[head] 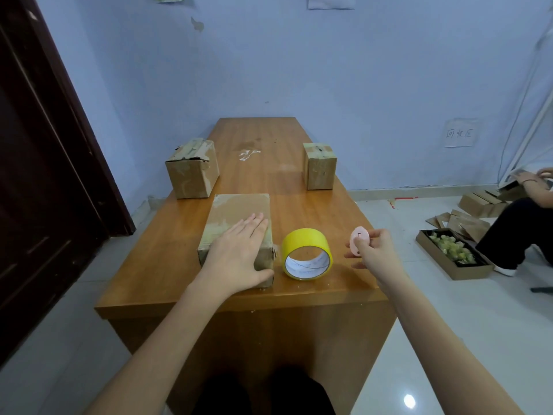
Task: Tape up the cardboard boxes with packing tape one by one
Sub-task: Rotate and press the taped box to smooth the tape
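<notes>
Up close, the left hand [239,250] lies flat, fingers straight, on the nearest cardboard box [239,217] at the wooden table's [167,256] front edge. Just beside it stands a yellow tape roll [308,241], not touching. The right hand [371,250] pinches a small pink cutter [358,238] near the right edge. Two more boxes, one far left [191,172] and one far right [319,169], flank bare tabletop.

Bare packing room, wooden table [314,211], flattened cartons [460,220] on tiled floor [449,324], pale walls

Seated person [520,223] cropped; wall note [458,133] perhaps illegible
</notes>
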